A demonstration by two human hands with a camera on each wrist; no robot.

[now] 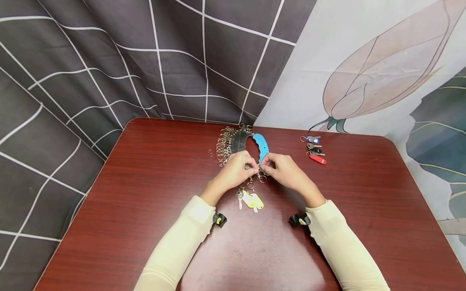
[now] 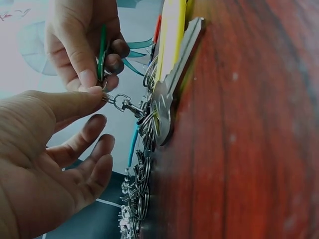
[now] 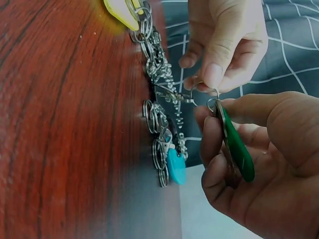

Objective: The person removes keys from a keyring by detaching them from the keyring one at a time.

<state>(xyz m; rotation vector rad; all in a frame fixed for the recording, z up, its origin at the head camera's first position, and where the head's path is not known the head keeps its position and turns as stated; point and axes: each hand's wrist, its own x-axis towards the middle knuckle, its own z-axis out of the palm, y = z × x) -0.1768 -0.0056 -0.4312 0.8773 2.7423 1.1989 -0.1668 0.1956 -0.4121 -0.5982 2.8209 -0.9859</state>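
Note:
A large ring-shaped key holder with a blue handle (image 1: 261, 146) and a dark curved plate (image 1: 239, 141) lies at the back of the table, many clasps and split rings along its edge. My left hand (image 1: 237, 169) pinches a split ring (image 3: 198, 85) linked to one of its swivel clasps (image 2: 132, 108). My right hand (image 1: 285, 171) holds a key with a green tag (image 3: 239, 149), its small ring meeting the split ring at the fingertips. The key itself is mostly hidden behind the tag and fingers. Yellow-tagged keys (image 1: 257, 201) and a bare key (image 1: 239, 198) hang from nearer rings.
Right of the holder lie a key with a blue tag (image 1: 314, 140), dark keys (image 1: 314, 150) and a red tag (image 1: 318, 159). A dark checked curtain (image 1: 182, 72) and a pale patterned one hang behind the reddish table (image 1: 153, 161).

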